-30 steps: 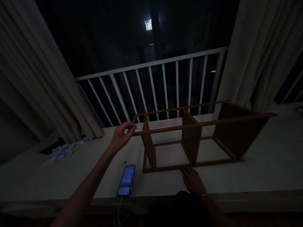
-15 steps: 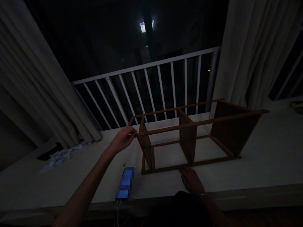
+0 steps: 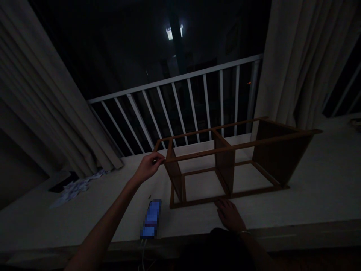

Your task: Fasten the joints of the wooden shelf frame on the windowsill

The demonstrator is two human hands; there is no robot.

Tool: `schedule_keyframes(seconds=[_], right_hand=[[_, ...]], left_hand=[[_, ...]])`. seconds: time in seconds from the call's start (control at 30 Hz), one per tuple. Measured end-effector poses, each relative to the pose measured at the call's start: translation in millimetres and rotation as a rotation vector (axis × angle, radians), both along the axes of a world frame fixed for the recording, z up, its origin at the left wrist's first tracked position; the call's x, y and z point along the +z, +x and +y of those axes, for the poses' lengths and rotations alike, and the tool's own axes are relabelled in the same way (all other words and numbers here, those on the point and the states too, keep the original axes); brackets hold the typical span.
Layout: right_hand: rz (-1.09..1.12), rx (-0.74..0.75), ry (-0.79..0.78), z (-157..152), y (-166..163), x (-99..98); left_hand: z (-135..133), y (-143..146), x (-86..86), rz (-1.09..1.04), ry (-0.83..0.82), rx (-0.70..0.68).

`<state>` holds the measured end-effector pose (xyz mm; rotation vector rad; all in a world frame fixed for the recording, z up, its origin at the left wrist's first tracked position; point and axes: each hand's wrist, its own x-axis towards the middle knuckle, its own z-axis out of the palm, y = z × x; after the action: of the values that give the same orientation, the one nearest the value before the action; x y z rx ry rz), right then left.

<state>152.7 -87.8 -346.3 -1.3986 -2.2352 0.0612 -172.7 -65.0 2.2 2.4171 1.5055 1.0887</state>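
A brown wooden shelf frame [image 3: 203,152] with open sides lies on its side on the white ledge [image 3: 262,210]. My left hand [image 3: 150,165] is at its near upper left corner, thumb and fingers pinched together at the end of the rail. Whatever sits between those fingertips is too small and dark to make out. My right hand [image 3: 229,215], with a bracelet at the wrist, lies on the ledge, fingers stretched out against the frame's lower front rail.
A lit phone [image 3: 151,219] with a cable lies left of the frame. Crumpled patterned cloth or paper [image 3: 77,188] is by the left curtain [image 3: 47,86]. White railing [image 3: 176,105] stands behind, before a dark window. Another curtain [image 3: 284,64] hangs at right.
The view has shifted slightly, moving everything a little to the right. Both hands keep their places at the frame, which appears still.
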Motion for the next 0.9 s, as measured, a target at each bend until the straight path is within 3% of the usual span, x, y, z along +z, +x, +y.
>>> schedule_keyframes(seconds=[0.13, 0.37, 0.6, 0.9], right_hand=[[-0.015, -0.004, -0.009, 0.4, -0.2, -0.9], [-0.024, -0.01, -0.02, -0.7, -0.2, 3.1], [-0.026, -0.002, -0.014, -2.6, 0.1, 6.4], [0.005, -0.001, 0.001, -1.7, 0.9, 5.4]], left_hand=[[-1.8, 1.3, 3.3, 0.042, -0.008, -0.013], [-3.6, 0.3, -0.3, -0.066, -0.056, 0.018], [-6.5, 3.0, -1.3, -0.021, 0.017, 0.038], [-13.5, -4.8, -0.8, 0.06, -0.069, -0.124]])
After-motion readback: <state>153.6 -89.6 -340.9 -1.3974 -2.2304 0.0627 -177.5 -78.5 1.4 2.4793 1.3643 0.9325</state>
